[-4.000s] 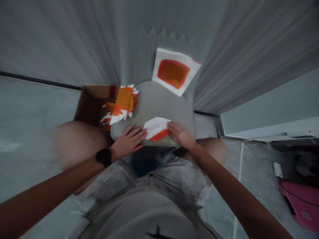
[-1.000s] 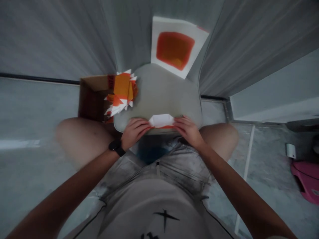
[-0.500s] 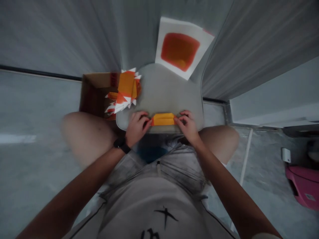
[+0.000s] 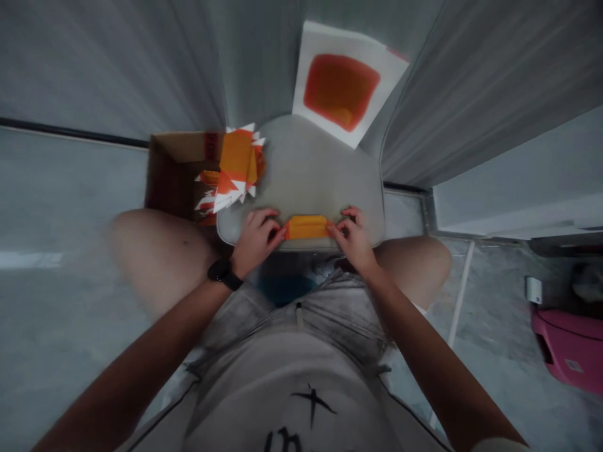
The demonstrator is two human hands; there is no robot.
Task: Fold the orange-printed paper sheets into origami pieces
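My left hand (image 4: pixel 259 237) and right hand (image 4: pixel 357 238): thumb and index finger closed on opposite ends of folded orange paper (image 4: pixel 308 227), other fingers curled loosely. Paper lies between them at the near edge of the grey chair seat (image 4: pixel 320 166), yellow-orange face up. Black watch (image 4: pixel 225 274) on my left wrist. Orange-and-white folded pieces (image 4: pixel 237 157) piled at seat's left edge, beside open cardboard box (image 4: pixel 181 147). White sheet, orange patch (image 4: pixel 342 91), at the far edge. Pink object (image 4: pixel 570 345) on floor, far right.
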